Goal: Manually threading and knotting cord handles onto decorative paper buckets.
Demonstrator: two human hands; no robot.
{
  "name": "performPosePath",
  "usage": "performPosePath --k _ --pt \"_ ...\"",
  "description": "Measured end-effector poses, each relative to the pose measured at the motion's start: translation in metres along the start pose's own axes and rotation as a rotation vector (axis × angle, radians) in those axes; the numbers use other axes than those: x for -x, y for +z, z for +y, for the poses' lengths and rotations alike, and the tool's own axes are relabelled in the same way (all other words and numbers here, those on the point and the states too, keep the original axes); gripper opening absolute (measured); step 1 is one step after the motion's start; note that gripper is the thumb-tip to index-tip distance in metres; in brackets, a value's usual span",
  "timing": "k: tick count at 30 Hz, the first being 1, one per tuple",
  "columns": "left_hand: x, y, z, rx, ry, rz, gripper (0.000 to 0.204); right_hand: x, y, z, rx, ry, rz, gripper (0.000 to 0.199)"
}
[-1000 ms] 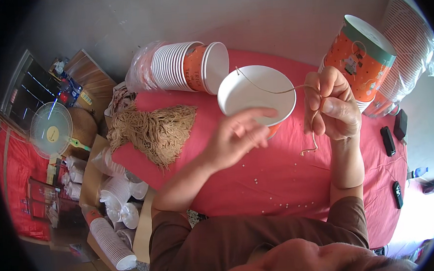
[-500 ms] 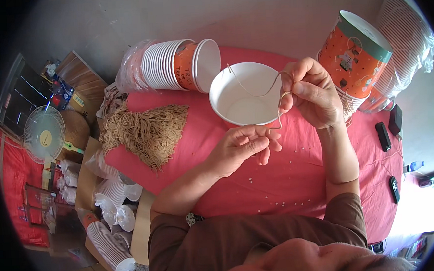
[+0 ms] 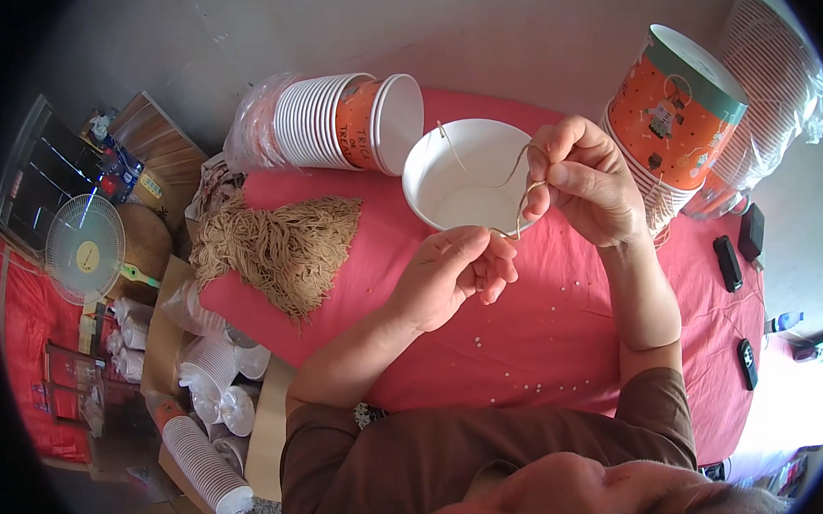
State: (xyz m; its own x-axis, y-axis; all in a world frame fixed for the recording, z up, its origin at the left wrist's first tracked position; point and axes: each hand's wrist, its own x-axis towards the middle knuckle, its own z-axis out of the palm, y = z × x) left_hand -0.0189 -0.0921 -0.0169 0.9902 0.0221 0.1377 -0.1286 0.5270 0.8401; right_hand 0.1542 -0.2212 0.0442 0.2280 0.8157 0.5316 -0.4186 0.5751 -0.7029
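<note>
A paper bucket (image 3: pixel 446 199), white inside, stands before me with its mouth tilted up. A thin tan cord (image 3: pixel 519 216) comes from the far left of its rim, sags across the mouth and runs up to my right hand (image 3: pixel 594 180). That hand is closed, pinching a small bend of the cord between thumb and fingertips. Lower and to the left, my left hand (image 3: pixel 454 271) has its fingers curled, with the cord's lower stretch at its fingertips. Both hands are just above the bucket's near right side.
A pile of tan cords (image 3: pixel 285 250) lies left on the pink cloth (image 3: pixel 546 343), among scattered white bits. Nested buckets (image 3: pixel 316 122) lie behind it. An orange bucket stack (image 3: pixel 679 117) stands right, near black devices (image 3: pixel 728 264). A carton (image 3: pixel 271 423) holds wrapped cups lower left.
My left hand has shifted slightly up, its thumb now raised along the fingers. The cord between the hands has a shorter, tighter bend. My right hand keeps its pinch.
</note>
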Motion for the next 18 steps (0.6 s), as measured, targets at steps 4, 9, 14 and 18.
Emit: performPosePath --k 4,9,14,18 --pt "-0.002 0.005 0.003 0.050 -0.032 0.110 0.048 0.000 -0.001 0.002 -0.004 -0.002 -0.012 0.012" --pt "-0.002 -0.004 0.000 0.046 0.008 0.086 0.044 0.001 -0.001 0.002 0.005 0.020 -0.001 0.012" --pt "0.000 -0.004 0.001 -0.042 0.079 0.122 0.038 -0.002 -0.003 -0.001 0.023 0.013 0.003 0.012" --pt "0.005 -0.007 0.006 -0.293 0.250 0.163 0.028 -0.003 -0.009 -0.005 0.077 -0.023 0.032 0.012"
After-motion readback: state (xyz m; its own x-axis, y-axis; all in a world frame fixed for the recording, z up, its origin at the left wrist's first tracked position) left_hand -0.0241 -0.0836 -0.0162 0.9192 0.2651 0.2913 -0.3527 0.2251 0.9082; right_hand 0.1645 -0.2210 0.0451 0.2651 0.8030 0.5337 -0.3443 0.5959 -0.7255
